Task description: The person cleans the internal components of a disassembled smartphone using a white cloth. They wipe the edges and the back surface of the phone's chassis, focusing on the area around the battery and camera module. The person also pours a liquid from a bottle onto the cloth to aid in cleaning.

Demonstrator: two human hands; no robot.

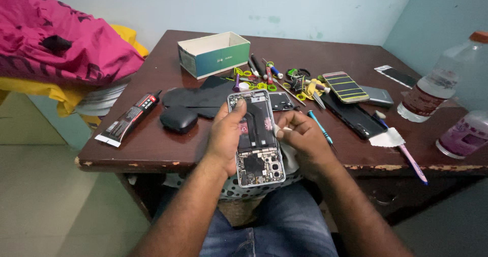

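An opened phone (255,140) with its back off, circuit boards and black battery showing, is gripped along its left side by my left hand (227,135), thumb near the top edge. It hangs over my lap at the table's front edge. My right hand (301,137) pinches a small white tool (282,130) whose tip touches the phone's right edge.
On the dark wooden table (152,145) lie a black adhesive tube (129,118), a black pouch (178,118), an open teal box (214,53), several small tools and picks (277,79), other phones (346,87), a blue screwdriver (320,127), a pink pen (413,163), two bottles (437,84). Pink cloth (56,38) is piled at left.
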